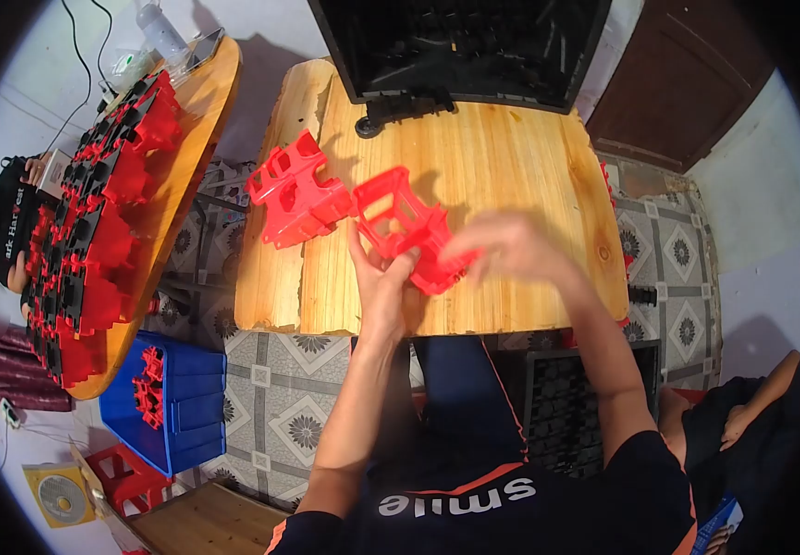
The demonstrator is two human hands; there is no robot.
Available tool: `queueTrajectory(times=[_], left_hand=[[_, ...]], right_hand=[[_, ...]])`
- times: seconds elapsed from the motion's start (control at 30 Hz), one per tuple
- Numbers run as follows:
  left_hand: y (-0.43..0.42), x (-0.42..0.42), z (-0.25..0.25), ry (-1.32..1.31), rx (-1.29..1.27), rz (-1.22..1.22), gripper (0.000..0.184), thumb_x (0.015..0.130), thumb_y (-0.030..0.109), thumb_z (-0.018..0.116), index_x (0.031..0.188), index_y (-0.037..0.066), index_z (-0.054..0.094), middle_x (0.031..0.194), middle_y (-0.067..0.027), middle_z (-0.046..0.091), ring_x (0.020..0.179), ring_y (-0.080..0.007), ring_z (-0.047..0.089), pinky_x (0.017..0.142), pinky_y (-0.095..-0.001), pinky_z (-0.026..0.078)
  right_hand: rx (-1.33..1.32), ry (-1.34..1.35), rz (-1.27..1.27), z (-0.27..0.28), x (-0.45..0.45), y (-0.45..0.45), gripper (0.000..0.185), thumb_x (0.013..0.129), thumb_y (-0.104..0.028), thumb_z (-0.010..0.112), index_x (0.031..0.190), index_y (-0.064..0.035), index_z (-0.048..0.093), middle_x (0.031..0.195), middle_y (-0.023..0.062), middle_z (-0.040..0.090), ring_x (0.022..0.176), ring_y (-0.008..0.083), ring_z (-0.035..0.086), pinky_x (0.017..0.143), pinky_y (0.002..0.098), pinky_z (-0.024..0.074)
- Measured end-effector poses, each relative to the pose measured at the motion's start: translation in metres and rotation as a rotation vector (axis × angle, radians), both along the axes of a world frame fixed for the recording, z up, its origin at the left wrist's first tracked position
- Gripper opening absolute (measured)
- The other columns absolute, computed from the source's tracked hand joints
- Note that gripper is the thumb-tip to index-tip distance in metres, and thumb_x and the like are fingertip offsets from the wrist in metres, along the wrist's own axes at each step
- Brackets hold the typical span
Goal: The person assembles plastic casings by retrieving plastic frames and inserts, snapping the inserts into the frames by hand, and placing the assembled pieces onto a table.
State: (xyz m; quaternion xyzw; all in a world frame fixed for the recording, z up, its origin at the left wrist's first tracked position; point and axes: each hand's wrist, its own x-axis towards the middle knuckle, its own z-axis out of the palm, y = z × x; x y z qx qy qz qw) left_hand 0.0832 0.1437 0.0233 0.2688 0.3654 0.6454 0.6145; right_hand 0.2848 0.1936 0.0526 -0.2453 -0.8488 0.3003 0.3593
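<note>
My left hand (pixel 384 287) grips a red plastic frame part (pixel 389 202) with square openings, held tilted above the front half of the wooden table (pixel 529 166). Blurred by motion, my right hand (pixel 509 248) is at the right end of this part; whether its fingers pinch anything does not show. A second red plastic part (pixel 298 190), similar in colour and cut-outs, rests on the table to the left of the held one. At the table's back lies a black piece with a small wheel (pixel 369 127), in front of a large black crate (pixel 460 55).
On the left, an orange-brown table (pixel 206 102) bears rows of red-and-black assemblies (pixel 109 194). Below it stands a blue bin (pixel 195 398) with red parts. A black crate of dark parts (pixel 566 407) is by my legs. Other people sit at far left and lower right.
</note>
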Motion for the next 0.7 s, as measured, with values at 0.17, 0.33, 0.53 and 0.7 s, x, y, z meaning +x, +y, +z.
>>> queueTrajectory(times=[0.17, 0.33, 0.53, 0.7], left_hand=[[-0.028, -0.016, -0.012, -0.095, -0.037, -0.057, 0.092, 0.084, -0.004, 0.063, 0.153, 0.016, 0.007, 0.134, -0.0147, 0.049, 0.125, -0.027, 0.05, 0.106, -0.0457, 0.042], [-0.063, -0.029, -0.007, -0.054, -0.059, -0.118, 0.094, 0.082, 0.002, 0.072, 0.153, 0.017, 0.012, 0.135, -0.014, 0.047, 0.128, -0.0277, 0.047, 0.107, -0.0457, 0.041], [-0.1, -0.04, -0.016, -0.086, -0.062, -0.084, 0.094, 0.079, -0.004, 0.072, 0.152, 0.02, 0.017, 0.134, -0.0141, 0.048, 0.125, -0.0294, 0.05, 0.106, -0.0466, 0.043], [-0.114, -0.044, -0.018, -0.102, -0.079, -0.088, 0.095, 0.079, -0.004, 0.072, 0.152, 0.018, 0.015, 0.134, -0.015, 0.049, 0.125, -0.0293, 0.05, 0.106, -0.0472, 0.043]], right_hand=[[0.217, -0.043, -0.7, -0.017, -0.029, 0.175, 0.05, 0.085, -0.021, 0.071, 0.133, -0.0123, 0.056, 0.133, 0.0149, 0.056, 0.125, 0.0283, 0.052, 0.103, 0.0353, 0.0431], [0.106, -0.403, -0.772, -0.021, -0.052, 0.215, 0.054, 0.084, -0.022, 0.072, 0.134, -0.0159, 0.054, 0.133, 0.0136, 0.053, 0.122, 0.0293, 0.05, 0.098, 0.0383, 0.0448], [-0.811, 0.134, -0.536, -0.014, -0.015, 0.109, 0.033, 0.093, -0.028, 0.063, 0.118, -0.0072, 0.061, 0.1, 0.0111, 0.067, 0.08, 0.023, 0.066, 0.073, 0.04, 0.055], [-1.259, 0.282, -0.37, -0.043, 0.022, 0.054, 0.023, 0.098, -0.023, 0.049, 0.101, -0.0047, 0.063, 0.081, 0.0071, 0.068, 0.068, 0.0168, 0.066, 0.063, 0.0358, 0.0576]])
